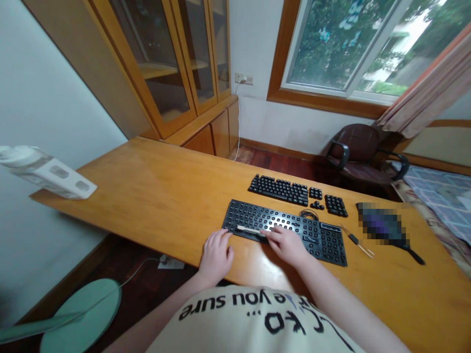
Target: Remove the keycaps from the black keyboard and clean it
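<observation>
In the head view, the keyboard base (265,216), stripped of most of its caps, lies slantwise on the wooden desk (158,196), right in front of the person, its left end farther from the body than its right end. The left hand (216,252) is at the near left corner of this base: its fingers reach forward together to the edge, the thumb stands apart from them, and nothing shows in its grasp. The right hand (286,245) leans over the near edge around the middle of the base, index finger stretched to the left and the other fingers bent. Its fingertips meet the right end of a pale strip (249,229), which lies lengthwise along the near rows, between the two hands and just right of the left hand's fingers. Whether the right thumb grips the strip from below cannot be told, as the hand hides it. Beyond the base, well apart from both hands, sit a main block of black keycaps (281,189), a small cluster (315,192), an arrow group (317,205) and a number-pad block (335,205). A coiled cable (309,214) lies at the far edge; a wire tool (353,239) with a dark handle rests just beyond the right end, near a pixelated dark object (382,224).
</observation>
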`<state>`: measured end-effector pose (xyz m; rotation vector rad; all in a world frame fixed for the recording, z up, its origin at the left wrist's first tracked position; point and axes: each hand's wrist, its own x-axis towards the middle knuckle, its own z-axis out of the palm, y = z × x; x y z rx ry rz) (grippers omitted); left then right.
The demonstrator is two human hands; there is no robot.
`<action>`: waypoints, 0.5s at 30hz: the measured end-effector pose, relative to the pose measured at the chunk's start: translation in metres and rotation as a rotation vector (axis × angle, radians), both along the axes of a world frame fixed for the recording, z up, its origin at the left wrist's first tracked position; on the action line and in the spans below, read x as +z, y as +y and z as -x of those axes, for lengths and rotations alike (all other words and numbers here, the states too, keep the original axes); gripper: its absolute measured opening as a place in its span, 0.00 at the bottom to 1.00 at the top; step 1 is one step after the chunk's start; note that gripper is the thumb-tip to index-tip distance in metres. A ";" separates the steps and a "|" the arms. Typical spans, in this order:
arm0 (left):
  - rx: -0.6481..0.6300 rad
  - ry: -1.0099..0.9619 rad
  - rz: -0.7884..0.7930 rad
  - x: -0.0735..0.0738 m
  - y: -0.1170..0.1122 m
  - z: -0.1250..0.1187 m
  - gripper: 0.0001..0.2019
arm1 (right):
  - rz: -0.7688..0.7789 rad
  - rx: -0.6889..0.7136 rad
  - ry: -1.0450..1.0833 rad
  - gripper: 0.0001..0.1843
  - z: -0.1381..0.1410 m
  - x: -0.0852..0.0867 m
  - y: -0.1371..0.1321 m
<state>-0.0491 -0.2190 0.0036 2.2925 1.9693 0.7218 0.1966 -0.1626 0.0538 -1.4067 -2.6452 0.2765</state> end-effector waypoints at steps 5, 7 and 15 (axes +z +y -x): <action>0.022 0.011 0.008 -0.007 0.004 -0.001 0.28 | -0.018 0.019 -0.073 0.19 -0.028 -0.001 -0.017; 0.008 0.001 0.015 -0.009 0.004 -0.001 0.30 | -0.011 0.005 -0.111 0.20 -0.022 0.002 -0.019; 0.030 -0.009 0.018 -0.012 0.004 -0.001 0.34 | 0.024 -0.016 -0.166 0.20 0.018 0.009 -0.012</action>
